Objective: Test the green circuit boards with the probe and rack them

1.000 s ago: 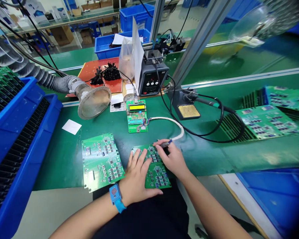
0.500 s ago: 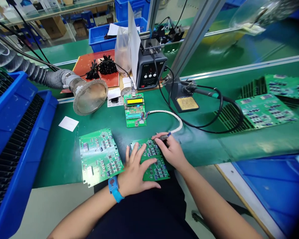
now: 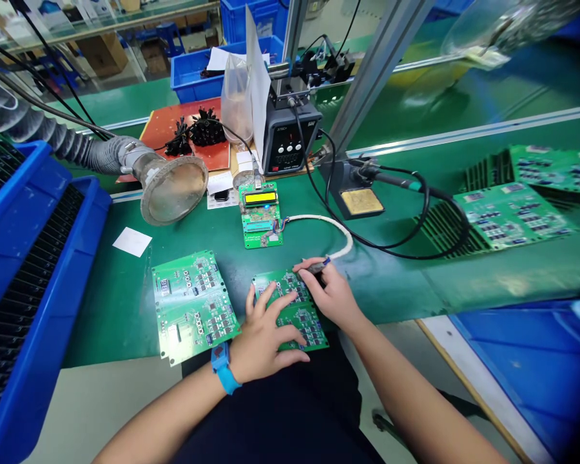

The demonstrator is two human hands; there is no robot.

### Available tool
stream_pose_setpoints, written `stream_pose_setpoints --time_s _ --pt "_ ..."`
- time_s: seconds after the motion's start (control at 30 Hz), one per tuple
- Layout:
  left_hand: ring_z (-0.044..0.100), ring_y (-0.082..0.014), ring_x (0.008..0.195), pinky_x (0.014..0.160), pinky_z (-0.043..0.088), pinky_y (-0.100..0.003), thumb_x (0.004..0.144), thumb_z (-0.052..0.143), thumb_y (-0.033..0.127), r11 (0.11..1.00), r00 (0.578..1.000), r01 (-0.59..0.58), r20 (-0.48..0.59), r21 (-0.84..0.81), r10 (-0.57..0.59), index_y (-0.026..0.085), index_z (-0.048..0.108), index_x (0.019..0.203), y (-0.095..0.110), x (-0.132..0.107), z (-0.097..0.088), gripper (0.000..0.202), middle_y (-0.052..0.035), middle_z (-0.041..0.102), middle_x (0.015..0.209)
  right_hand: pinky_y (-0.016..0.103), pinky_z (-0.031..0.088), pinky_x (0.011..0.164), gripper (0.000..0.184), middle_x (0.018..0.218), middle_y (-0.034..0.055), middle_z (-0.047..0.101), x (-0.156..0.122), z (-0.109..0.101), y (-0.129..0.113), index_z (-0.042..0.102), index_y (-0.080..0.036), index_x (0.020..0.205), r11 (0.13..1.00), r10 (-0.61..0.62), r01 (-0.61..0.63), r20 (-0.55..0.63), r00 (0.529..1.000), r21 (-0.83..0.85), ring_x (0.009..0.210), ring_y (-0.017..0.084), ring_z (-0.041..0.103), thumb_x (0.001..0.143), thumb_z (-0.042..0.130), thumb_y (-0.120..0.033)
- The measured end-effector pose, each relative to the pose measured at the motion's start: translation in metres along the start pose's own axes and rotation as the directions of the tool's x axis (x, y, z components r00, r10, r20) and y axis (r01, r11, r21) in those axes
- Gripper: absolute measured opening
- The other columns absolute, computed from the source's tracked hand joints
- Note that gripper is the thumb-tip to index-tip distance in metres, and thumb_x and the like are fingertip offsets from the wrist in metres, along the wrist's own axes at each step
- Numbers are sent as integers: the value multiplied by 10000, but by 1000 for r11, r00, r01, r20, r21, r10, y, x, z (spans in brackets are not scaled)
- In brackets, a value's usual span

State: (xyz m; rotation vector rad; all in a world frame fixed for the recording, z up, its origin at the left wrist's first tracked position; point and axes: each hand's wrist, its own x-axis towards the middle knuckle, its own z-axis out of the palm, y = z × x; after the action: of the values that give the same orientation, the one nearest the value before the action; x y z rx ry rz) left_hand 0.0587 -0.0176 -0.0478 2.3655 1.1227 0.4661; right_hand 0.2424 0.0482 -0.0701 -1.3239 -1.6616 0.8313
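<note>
My left hand point(image 3: 265, 332) lies with fingers spread over a green circuit board point(image 3: 309, 325) at the bench's front edge, covering part of it. In my right hand point(image 3: 333, 293) is a slim probe point(image 3: 318, 266), pinched between thumb and fingers near the board's upper right. Its tip is hidden by my fingers. A white cable point(image 3: 336, 222) curves from the probe to a small green programmer board point(image 3: 262, 216) with a lit yellow display. To the left lies a second circuit board point(image 3: 193, 306), its components facing up. A blue wrist strap point(image 3: 226, 367) is on my left wrist.
A fume extractor hood point(image 3: 174, 190) hangs at the left, near blue bins point(image 3: 84, 258) of boards. Behind stand a soldering station point(image 3: 290, 138) and an iron holder with sponge point(image 3: 362, 201). Stacked boards point(image 3: 512, 216) are on the right. A black cable point(image 3: 391, 248) loops across the bench.
My left hand's fingers have shifted slightly, with the index finger reaching further right over the board. My right hand and the probe stay almost in place.
</note>
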Motion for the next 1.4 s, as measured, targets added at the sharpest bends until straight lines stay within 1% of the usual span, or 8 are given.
stream_pose_setpoints --time_s 0.2,0.37,0.43,0.5,0.63,0.9,1.27,1.4 --pt "178 -374 1419 1094 85 -681 760 761 445 1000 999 -7 -35 -25 6 282 686 876 -2 -3 2 213 -45 394 1459 348 510 825 132 912 65 686 -1 0 1 539 -220 939 1000 -11 11 1 1000 -2 918 212 653 924 484 -339" --pt "125 -405 1424 1088 194 -671 589 851 530 997 980 34 -195 -65 -46 153 453 1181 -5 -4 12 807 -262 253 1488 358 508 837 144 921 65 681 -1 0 2 539 -226 949 1000 -4 4 2 1000 4 934 217 649 926 485 -357" --pt "97 -432 1419 1075 204 -688 550 861 556 998 981 42 -187 -49 -51 119 330 1311 -5 -3 14 1025 -305 218 1487 362 509 838 147 926 68 680 -1 0 2 543 -224 945 1000 -5 5 6 1000 1 939 218 648 927 485 -357" --pt "83 -450 1413 1065 213 -699 560 847 579 999 988 50 -142 -20 -52 112 252 1381 -4 -2 13 1116 -312 195 1495 364 511 838 149 929 71 681 -1 0 2 546 -221 943 1000 -4 4 7 1000 1 942 218 648 926 486 -356" --pt "94 -444 1413 1065 229 -694 609 816 584 997 992 73 -104 4 -73 126 296 1369 -3 -1 10 1029 -285 186 1514 367 514 838 146 925 73 686 -1 1 3 537 -222 946 1000 -12 12 -2 1000 10 934 217 653 927 488 -358" --pt "140 -432 1412 1075 225 -692 608 822 549 995 992 95 -78 3 -94 148 362 1369 -2 2 7 975 -204 314 1498 372 522 834 172 929 75 691 -1 1 6 541 -220 947 1000 -19 19 -4 1000 1 928 219 657 928 483 -381" --pt "203 -444 1393 1071 263 -680 619 803 581 994 993 79 -88 74 -73 103 396 1354 -2 1 6 966 -204 342 1484 388 519 847 157 920 73 689 2 2 4 546 -222 940 1000 -14 14 -3 1000 19 922 222 660 921 497 -370" --pt "232 -435 1387 1077 264 -668 617 800 596 993 993 88 -87 84 -81 119 390 1362 -1 1 6 976 -198 328 1493 427 488 933 154 950 77 693 -7 -6 -4 568 -223 934 997 5 -1 -41 999 82 1032 237 642 913 515 -366"
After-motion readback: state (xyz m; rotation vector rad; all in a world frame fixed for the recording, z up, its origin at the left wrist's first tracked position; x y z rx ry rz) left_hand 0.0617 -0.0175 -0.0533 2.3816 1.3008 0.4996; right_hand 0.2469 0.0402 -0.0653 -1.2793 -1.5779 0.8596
